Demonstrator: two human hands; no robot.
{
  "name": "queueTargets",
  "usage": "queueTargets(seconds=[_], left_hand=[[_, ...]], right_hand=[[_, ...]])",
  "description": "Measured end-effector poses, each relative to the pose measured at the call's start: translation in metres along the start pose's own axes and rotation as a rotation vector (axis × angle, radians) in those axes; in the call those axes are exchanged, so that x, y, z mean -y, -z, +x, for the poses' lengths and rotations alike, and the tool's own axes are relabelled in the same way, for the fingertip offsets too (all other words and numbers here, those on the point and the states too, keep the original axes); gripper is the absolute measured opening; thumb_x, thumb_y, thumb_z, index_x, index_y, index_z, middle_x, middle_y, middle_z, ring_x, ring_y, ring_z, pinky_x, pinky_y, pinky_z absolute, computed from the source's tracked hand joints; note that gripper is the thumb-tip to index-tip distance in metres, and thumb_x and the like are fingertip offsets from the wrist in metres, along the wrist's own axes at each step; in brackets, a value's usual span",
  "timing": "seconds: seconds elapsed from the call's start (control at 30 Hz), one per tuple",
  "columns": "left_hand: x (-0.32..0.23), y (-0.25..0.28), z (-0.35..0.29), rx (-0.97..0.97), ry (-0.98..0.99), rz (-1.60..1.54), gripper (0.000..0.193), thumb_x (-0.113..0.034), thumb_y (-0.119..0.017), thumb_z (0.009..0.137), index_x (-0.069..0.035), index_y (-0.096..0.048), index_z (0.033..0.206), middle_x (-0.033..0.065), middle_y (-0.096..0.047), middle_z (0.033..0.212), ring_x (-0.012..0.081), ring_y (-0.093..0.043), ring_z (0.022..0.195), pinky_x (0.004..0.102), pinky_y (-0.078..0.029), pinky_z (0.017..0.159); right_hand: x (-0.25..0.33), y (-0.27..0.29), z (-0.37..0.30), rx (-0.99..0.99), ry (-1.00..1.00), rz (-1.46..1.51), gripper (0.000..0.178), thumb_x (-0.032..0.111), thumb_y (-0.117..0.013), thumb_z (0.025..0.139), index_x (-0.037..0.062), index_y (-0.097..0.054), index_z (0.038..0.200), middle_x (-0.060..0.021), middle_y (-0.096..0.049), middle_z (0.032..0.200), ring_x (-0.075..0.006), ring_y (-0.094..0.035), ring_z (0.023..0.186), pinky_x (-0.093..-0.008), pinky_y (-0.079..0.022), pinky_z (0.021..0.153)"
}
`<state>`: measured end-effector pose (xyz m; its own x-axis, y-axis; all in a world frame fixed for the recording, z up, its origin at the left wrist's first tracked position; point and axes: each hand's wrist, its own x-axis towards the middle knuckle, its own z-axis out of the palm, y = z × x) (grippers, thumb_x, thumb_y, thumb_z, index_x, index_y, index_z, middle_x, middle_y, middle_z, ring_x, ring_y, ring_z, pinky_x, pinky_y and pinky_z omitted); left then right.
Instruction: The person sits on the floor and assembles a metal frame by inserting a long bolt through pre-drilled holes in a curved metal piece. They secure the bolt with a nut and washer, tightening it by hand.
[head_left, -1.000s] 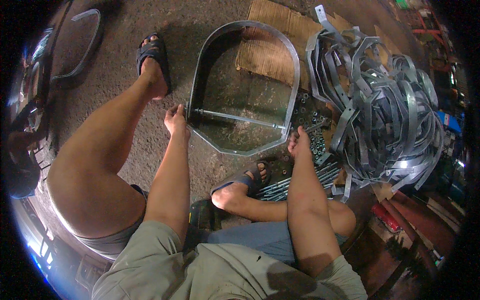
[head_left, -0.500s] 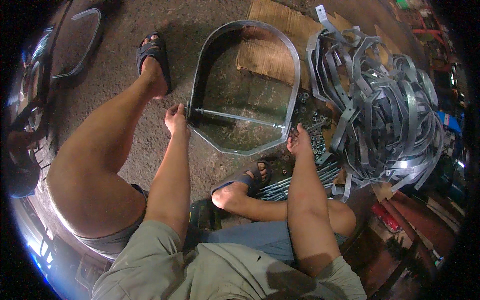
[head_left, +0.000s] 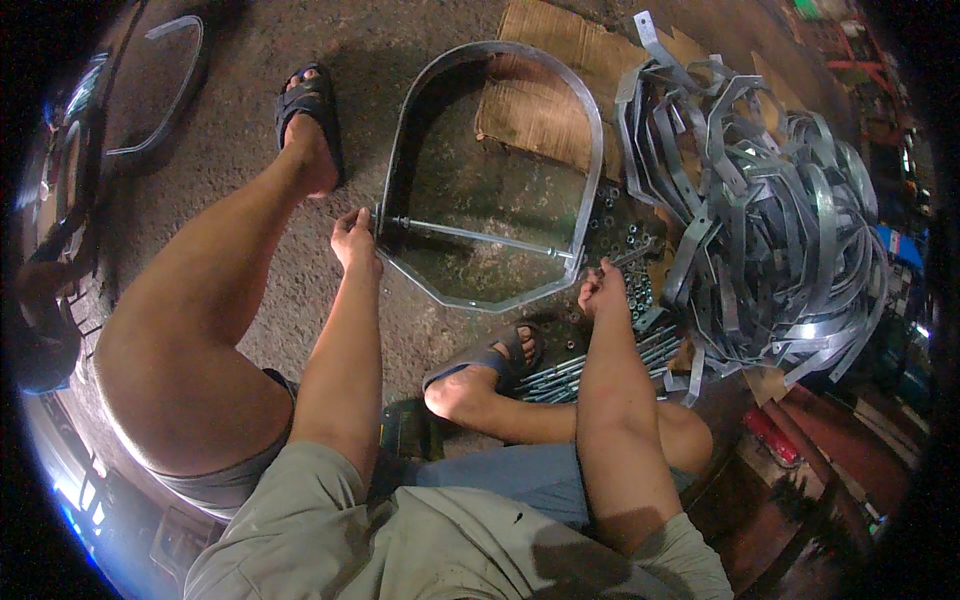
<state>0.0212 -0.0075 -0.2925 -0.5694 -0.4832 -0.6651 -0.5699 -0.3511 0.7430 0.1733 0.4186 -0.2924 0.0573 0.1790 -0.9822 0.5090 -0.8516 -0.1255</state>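
A large galvanized metal clamp (head_left: pixel 394 160), rounded at the far end and angled at the near end, stands on edge on the floor in front of me. A threaded rod (head_left: pixel 470 236) with nuts near both ends spans it from side to side. My left hand (head_left: pixel 353 240) is closed at the clamp's left side, fingertips at the rod's end; the exact grip is partly hidden. My right hand (head_left: pixel 600 290), just outside the clamp's right side, is closed round a slim metal wrench (head_left: pixel 632 255) that points away to the right, over loose nuts (head_left: pixel 630 238).
Right of the clamp lies a tangled heap of bent metal straps (head_left: pixel 760 220). Threaded rods (head_left: pixel 600 365) lie beside my right foot. Flattened cardboard (head_left: pixel 530 110) lies partly under the clamp's far end. A curved strap (head_left: pixel 185 85) rests at the far left.
My right hand has drawn slightly right, away from the clamp's side, and the wrench now points right. My left hand and the clamp have barely moved.
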Motion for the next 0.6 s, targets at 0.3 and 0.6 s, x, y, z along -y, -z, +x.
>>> queueTargets(seconds=[0.3, 0.6], left_hand=[[-0.002, 0.002, -0.002, -0.009, -0.006, -0.005, 0.017, -0.008, -0.068, 0.09, 0.002, -0.063, 0.103, 0.0073, -0.065, 0.087, 0.0153, -0.059, 0.075, 0.0298, -0.05, 0.068], [0.0, -0.001, -0.002, -0.008, -0.011, 0.059, 0.019, -0.009, -0.068, 0.09, 0.002, -0.063, 0.105, 0.0071, -0.066, 0.087, 0.0147, -0.058, 0.074, 0.0294, -0.049, 0.068]], right_hand=[[-0.01, -0.017, -0.012, -0.101, 0.087, 0.05, 0.045, 0.056, -0.06, 0.089, 0.0147, -0.048, 0.075, 0.0032, -0.036, 0.057, -0.0145, -0.032, 0.048, -0.0317, -0.027, 0.047], [-0.006, 0.001, 0.004, -0.068, 0.081, 0.023, 0.043, 0.053, -0.063, 0.088, 0.0156, -0.048, 0.072, 0.0039, -0.039, 0.058, -0.0147, -0.039, 0.049, -0.0293, -0.028, 0.047]])
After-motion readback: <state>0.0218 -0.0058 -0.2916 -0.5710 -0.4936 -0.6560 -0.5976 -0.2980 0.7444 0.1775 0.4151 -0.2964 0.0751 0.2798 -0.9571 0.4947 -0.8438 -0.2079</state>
